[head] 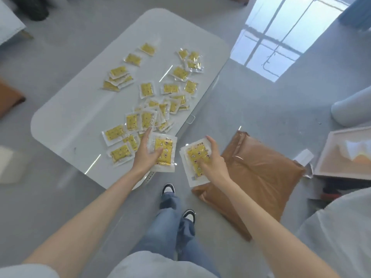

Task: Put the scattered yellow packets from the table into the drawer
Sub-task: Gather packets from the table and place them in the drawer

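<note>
Glossy grey floor (251, 109) bears a window reflection (281, 43) and brown cushion (257, 173).

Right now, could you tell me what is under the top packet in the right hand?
White edges of more packets show beneath the top packet in the right hand; their count and faces are covered.

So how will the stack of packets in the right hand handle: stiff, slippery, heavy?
Probably light: the right hand holds the stack of several with no help from the other hand. Likely slippery: the wrappers look glossy and the stack's edges are fanned out of line. Perhaps slightly floppy, as the sealed borders look like thin film.
</note>
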### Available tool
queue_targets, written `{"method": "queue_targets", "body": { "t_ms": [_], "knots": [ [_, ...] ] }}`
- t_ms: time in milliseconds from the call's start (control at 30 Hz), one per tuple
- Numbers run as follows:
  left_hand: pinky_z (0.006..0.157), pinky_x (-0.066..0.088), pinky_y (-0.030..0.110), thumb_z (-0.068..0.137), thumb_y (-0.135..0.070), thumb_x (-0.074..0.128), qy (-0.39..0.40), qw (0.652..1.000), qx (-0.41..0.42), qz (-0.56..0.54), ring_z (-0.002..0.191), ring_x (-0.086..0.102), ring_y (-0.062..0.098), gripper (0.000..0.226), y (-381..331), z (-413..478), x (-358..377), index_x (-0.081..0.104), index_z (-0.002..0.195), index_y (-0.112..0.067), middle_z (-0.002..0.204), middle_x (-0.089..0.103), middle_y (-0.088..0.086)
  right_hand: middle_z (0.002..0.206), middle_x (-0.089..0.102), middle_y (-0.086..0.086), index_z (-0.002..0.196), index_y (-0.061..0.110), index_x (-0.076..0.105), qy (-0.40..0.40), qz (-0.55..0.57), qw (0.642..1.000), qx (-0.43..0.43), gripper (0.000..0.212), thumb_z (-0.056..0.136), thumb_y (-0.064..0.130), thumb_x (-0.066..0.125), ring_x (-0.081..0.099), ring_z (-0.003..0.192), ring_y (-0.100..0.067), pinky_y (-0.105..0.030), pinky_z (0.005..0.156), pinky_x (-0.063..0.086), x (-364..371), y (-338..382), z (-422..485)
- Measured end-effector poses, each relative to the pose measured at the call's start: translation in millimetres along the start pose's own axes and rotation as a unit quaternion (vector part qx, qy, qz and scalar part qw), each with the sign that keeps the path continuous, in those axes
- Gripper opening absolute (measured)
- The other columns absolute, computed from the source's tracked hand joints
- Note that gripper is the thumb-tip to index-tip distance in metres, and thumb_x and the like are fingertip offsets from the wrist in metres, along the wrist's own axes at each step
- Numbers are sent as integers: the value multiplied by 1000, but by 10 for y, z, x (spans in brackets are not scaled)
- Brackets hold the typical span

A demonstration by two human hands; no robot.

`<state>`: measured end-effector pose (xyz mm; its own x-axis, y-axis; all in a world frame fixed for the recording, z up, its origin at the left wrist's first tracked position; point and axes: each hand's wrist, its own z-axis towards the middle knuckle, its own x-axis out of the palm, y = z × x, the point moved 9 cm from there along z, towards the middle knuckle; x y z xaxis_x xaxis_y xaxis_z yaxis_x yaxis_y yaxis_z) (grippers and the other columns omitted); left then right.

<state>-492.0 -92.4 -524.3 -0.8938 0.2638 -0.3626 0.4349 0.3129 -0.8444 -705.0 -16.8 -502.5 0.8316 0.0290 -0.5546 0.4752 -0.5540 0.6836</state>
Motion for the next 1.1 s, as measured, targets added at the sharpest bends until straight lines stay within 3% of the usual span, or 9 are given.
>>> {"method": "queue_targets", "body": {
  "t_ms": [133,267,333,467,600,800,900,1033,1100],
  "knots": [
    [103,25,19,94,-16,57,7,1000,-2,8,132,29,0,51,27,330,57,40,140,-27,139,37,-17,61,46,2,143,46,13,64,-139,986,-61,78,86,6,48,48,55,-19,-33,53,40,167,138,465],
    [95,39,21,93,-14,57,26,999,-16,18,115,54,8,19,114,797,167,66,109,-21,115,63,-7,112,63,8,132,42,39,102,-168,979,-51,55,89,10,49,59,85,-18,-31,72,47,287,71,1025],
    [91,36,18,93,-14,57,24,999,-23,15,111,53,6,16,137,990,220,66,105,-20,113,64,-6,117,62,10,125,40,46,105,-176,978,-41,45,89,13,49,60,90,-17,-28,73,45,303,10,1266],
    [86,36,15,93,-14,57,20,999,-31,-1,110,51,4,15,210,1326,360,65,101,-24,111,62,-9,109,63,3,123,37,44,120,-220,968,-20,45,87,10,46,60,89,-23,-33,74,48,314,-150,1729],
    [77,35,6,93,-14,56,-2,998,-58,-21,109,52,5,16,417,1626,566,64,100,-25,108,61,-11,93,59,-3,129,30,34,153,-271,950,18,52,84,6,44,55,78,-27,-31,59,41,422,-406,2220],
    [78,34,1,92,-14,57,-47,995,-81,-47,109,53,5,15,802,2099,831,64,100,-25,107,62,-12,81,55,-5,141,34,21,191,-305,932,36,72,80,0,37,47,58,-21,-27,46,30,751,-811,3042],
    [73,35,-6,92,-13,58,-85,989,-96,-71,102,54,-1,15,972,2353,930,64,101,-23,102,61,-17,77,53,-5,144,37,15,215,-336,916,30,79,79,-1,36,46,56,-20,-26,46,31,902,-1013,3493],
    [56,44,2,92,-14,57,-121,980,-117,-110,76,56,-16,15,1151,2628,1144,64,99,-25,98,58,-28,71,49,-6,147,39,6,265,-374,888,27,86,80,-3,38,45,55,-21,-26,44,31,1060,-1296,3918],
    [59,45,3,92,-14,58,-140,975,-118,-129,76,56,-18,15,1210,2723,1229,64,99,-27,99,59,-27,64,43,-4,148,39,2,295,-395,870,15,89,79,-5,39,40,50,-18,-25,42,28,1145,-1424,4090]
  ]
}}
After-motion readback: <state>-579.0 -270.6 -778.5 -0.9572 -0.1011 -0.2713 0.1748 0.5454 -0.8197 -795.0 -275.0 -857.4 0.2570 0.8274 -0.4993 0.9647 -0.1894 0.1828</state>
